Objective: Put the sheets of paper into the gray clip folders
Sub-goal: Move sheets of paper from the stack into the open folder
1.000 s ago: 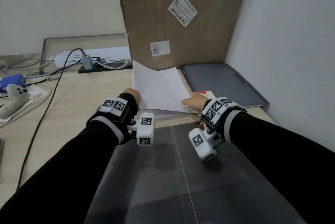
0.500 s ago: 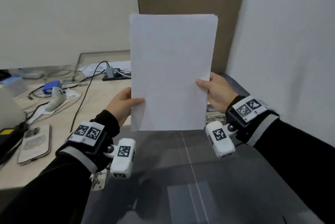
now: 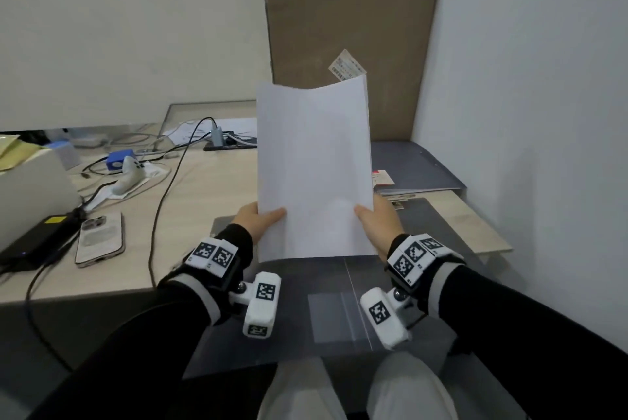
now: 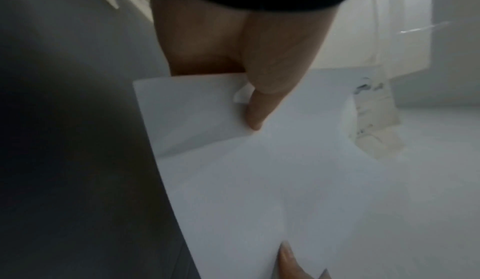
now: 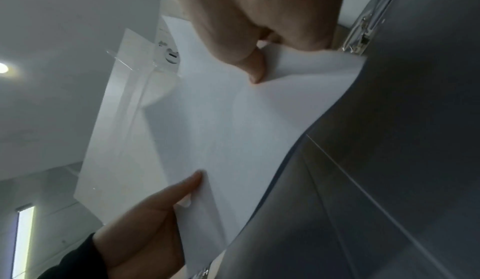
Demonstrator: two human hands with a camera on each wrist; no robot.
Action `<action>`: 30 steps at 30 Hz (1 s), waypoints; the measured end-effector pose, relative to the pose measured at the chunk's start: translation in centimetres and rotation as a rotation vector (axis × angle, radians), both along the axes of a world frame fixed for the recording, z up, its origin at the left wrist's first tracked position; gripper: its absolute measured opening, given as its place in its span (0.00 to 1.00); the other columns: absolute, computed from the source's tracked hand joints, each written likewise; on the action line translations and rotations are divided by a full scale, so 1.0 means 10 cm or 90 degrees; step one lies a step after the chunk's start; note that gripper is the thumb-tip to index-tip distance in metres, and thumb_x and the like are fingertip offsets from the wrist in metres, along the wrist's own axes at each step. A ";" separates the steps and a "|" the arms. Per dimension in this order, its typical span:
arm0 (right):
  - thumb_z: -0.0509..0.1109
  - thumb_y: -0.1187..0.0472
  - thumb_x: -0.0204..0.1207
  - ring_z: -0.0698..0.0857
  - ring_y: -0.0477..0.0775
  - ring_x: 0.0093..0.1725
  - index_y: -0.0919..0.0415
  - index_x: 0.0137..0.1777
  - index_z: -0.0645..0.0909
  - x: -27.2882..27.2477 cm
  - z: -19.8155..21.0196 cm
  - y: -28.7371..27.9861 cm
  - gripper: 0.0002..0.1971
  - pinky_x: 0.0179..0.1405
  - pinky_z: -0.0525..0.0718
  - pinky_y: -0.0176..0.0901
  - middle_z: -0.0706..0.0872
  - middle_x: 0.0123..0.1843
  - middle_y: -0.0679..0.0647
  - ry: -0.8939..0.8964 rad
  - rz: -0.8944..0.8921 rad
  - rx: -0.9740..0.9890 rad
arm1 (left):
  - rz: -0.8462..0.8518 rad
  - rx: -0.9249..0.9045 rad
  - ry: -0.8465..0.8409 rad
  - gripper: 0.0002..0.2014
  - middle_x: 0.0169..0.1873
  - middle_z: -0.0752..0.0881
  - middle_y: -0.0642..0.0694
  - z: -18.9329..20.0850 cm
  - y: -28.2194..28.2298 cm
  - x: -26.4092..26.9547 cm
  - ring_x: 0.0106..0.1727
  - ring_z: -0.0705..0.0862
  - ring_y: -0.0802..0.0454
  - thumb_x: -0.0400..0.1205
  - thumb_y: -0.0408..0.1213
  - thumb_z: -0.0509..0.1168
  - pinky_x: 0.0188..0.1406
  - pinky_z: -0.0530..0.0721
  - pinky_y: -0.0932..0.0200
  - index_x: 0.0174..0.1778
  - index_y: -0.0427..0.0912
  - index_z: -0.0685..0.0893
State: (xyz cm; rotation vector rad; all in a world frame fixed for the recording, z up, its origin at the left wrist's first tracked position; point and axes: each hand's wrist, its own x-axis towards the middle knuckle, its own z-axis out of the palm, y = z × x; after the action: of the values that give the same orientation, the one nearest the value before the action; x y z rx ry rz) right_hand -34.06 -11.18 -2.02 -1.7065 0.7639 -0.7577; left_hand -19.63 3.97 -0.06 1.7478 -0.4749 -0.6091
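Note:
A stack of white paper sheets (image 3: 314, 168) stands upright, its lower edge on or just above the open gray clip folder (image 3: 428, 226) that lies in front of me. My left hand (image 3: 260, 220) pinches the stack's lower left edge, thumb on the front. My right hand (image 3: 377, 219) pinches the lower right edge the same way. The top of the stack bows slightly. Both wrist views show the sheets (image 4: 259, 170) (image 5: 221, 129) with a thumb pressed on them. A second gray folder (image 3: 414, 166) lies closed at the back right.
A tall cardboard box (image 3: 350, 45) leans in the corner behind the sheets. A white wall (image 3: 526, 113) runs along the right. On the wooden desk to the left lie a phone (image 3: 99, 238), a black power brick (image 3: 37, 244), cables (image 3: 163, 198) and a white controller (image 3: 127, 175).
The sheets were lifted off the desk, raised upright, then brought down toward the open folder. Both hands dropped lower and slid to the stack's bottom corners.

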 end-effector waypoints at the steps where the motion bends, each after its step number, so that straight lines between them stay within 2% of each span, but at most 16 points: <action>1: 0.58 0.71 0.76 0.84 0.59 0.61 0.60 0.63 0.82 -0.04 0.00 -0.02 0.19 0.67 0.81 0.55 0.86 0.59 0.55 0.020 -0.007 0.001 | -0.022 0.030 -0.032 0.22 0.66 0.82 0.33 0.02 0.03 -0.03 0.60 0.83 0.39 0.80 0.36 0.66 0.67 0.79 0.45 0.68 0.29 0.77; 3: 0.57 0.72 0.74 0.85 0.63 0.58 0.60 0.54 0.83 -0.15 -0.06 -0.07 0.17 0.63 0.82 0.56 0.87 0.57 0.58 0.082 -0.011 0.016 | -0.055 0.114 -0.113 0.21 0.68 0.80 0.34 0.03 0.09 -0.06 0.62 0.81 0.42 0.82 0.36 0.64 0.63 0.77 0.53 0.70 0.30 0.75; 6: 0.56 0.74 0.74 0.85 0.65 0.53 0.65 0.46 0.81 -0.35 -0.22 -0.16 0.12 0.56 0.83 0.52 0.86 0.53 0.65 0.209 -0.005 0.036 | -0.122 0.273 -0.217 0.26 0.76 0.72 0.40 -0.03 0.23 -0.09 0.76 0.72 0.45 0.83 0.38 0.63 0.73 0.69 0.58 0.76 0.35 0.69; 8: 0.57 0.73 0.74 0.85 0.65 0.53 0.66 0.46 0.80 -0.45 -0.35 -0.19 0.11 0.55 0.82 0.52 0.86 0.53 0.66 0.262 -0.008 0.036 | -0.200 0.395 -0.275 0.27 0.79 0.69 0.43 -0.08 0.32 -0.12 0.80 0.67 0.47 0.83 0.42 0.62 0.76 0.64 0.59 0.77 0.38 0.69; 10: 0.58 0.72 0.74 0.85 0.69 0.57 0.66 0.48 0.81 -0.50 -0.42 -0.22 0.10 0.58 0.83 0.55 0.86 0.56 0.69 0.283 -0.014 0.035 | -0.261 0.498 -0.321 0.28 0.81 0.65 0.44 -0.13 0.38 -0.15 0.82 0.63 0.49 0.83 0.46 0.60 0.79 0.59 0.59 0.79 0.41 0.68; 13: 0.57 0.72 0.76 0.84 0.66 0.55 0.67 0.48 0.81 -0.48 -0.40 -0.27 0.10 0.54 0.81 0.51 0.85 0.54 0.67 0.300 -0.014 0.032 | -0.322 0.570 -0.337 0.30 0.84 0.56 0.44 -0.19 0.39 -0.22 0.85 0.55 0.50 0.84 0.49 0.57 0.82 0.52 0.58 0.82 0.45 0.62; 16: 0.57 0.72 0.77 0.79 0.60 0.47 0.63 0.34 0.76 -0.45 -0.33 -0.30 0.12 0.47 0.75 0.45 0.81 0.47 0.62 0.319 -0.012 0.035 | -0.343 0.590 -0.338 0.32 0.84 0.50 0.42 -0.25 0.33 -0.23 0.85 0.52 0.48 0.84 0.50 0.57 0.83 0.50 0.58 0.83 0.47 0.57; 18: 0.57 0.72 0.78 0.76 0.58 0.46 0.57 0.30 0.71 -0.43 -0.28 -0.35 0.16 0.46 0.73 0.43 0.80 0.45 0.60 0.342 -0.012 0.021 | -0.342 0.591 -0.344 0.33 0.85 0.49 0.42 -0.26 0.26 -0.20 0.85 0.53 0.46 0.84 0.50 0.57 0.83 0.51 0.57 0.83 0.47 0.55; 21: 0.58 0.70 0.80 0.72 0.53 0.50 0.52 0.39 0.70 -0.40 -0.22 -0.43 0.12 0.47 0.71 0.40 0.75 0.47 0.55 0.369 -0.006 0.007 | -0.336 0.580 -0.354 0.32 0.84 0.52 0.43 -0.26 0.15 -0.16 0.85 0.55 0.47 0.83 0.50 0.58 0.83 0.53 0.57 0.83 0.47 0.57; 23: 0.59 0.69 0.80 0.71 0.52 0.51 0.53 0.46 0.70 -0.40 -0.20 -0.45 0.09 0.41 0.73 0.38 0.73 0.50 0.55 0.384 -0.001 0.005 | -0.322 0.557 -0.347 0.28 0.81 0.65 0.42 -0.24 0.10 -0.13 0.82 0.64 0.46 0.83 0.49 0.59 0.77 0.64 0.58 0.79 0.46 0.66; 24: 0.59 0.69 0.80 0.72 0.52 0.50 0.55 0.47 0.70 -0.40 -0.19 -0.45 0.07 0.35 0.73 0.36 0.75 0.47 0.55 0.395 -0.002 0.004 | -0.313 0.539 -0.331 0.24 0.76 0.72 0.42 -0.22 0.08 -0.11 0.78 0.70 0.44 0.83 0.48 0.59 0.69 0.72 0.58 0.75 0.46 0.71; 25: 0.58 0.69 0.80 0.73 0.53 0.50 0.58 0.43 0.72 -0.39 -0.20 -0.46 0.07 0.31 0.71 0.36 0.76 0.45 0.55 0.398 -0.003 -0.001 | -0.303 0.514 -0.312 0.22 0.71 0.76 0.43 -0.21 0.08 -0.08 0.74 0.75 0.44 0.83 0.47 0.60 0.62 0.76 0.59 0.72 0.46 0.74; 26: 0.58 0.70 0.81 0.74 0.54 0.49 0.59 0.37 0.71 -0.39 -0.20 -0.46 0.11 0.28 0.71 0.36 0.77 0.45 0.57 0.405 -0.006 -0.001 | -0.284 0.484 -0.288 0.22 0.71 0.77 0.45 -0.19 0.11 -0.06 0.71 0.77 0.45 0.82 0.46 0.61 0.61 0.77 0.60 0.73 0.45 0.74; 27: 0.57 0.70 0.81 0.74 0.54 0.48 0.61 0.34 0.70 -0.38 -0.20 -0.45 0.13 0.27 0.71 0.35 0.77 0.46 0.59 0.408 -0.008 0.001 | -0.252 0.453 -0.267 0.24 0.73 0.76 0.46 -0.17 0.13 -0.01 0.70 0.77 0.47 0.82 0.45 0.63 0.65 0.75 0.60 0.75 0.45 0.74; 28: 0.57 0.71 0.81 0.74 0.54 0.48 0.63 0.36 0.72 -0.36 -0.20 -0.45 0.12 0.27 0.72 0.34 0.76 0.48 0.60 0.402 -0.005 0.006 | -0.214 0.420 -0.248 0.23 0.74 0.75 0.46 -0.15 0.16 0.04 0.71 0.76 0.48 0.82 0.43 0.63 0.70 0.72 0.60 0.74 0.44 0.75; 30: 0.58 0.71 0.80 0.73 0.53 0.50 0.61 0.51 0.74 -0.34 -0.19 -0.40 0.07 0.40 0.74 0.37 0.75 0.52 0.59 0.380 0.011 0.019 | -0.124 0.342 -0.228 0.20 0.72 0.79 0.43 -0.09 0.23 0.15 0.72 0.76 0.46 0.82 0.37 0.64 0.72 0.71 0.58 0.70 0.42 0.79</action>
State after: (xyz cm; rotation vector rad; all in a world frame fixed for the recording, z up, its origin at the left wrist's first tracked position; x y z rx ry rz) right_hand -37.42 -15.18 -3.87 -1.9285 1.1527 -0.2101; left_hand -18.16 6.26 -0.96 2.3602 -0.7897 -0.5947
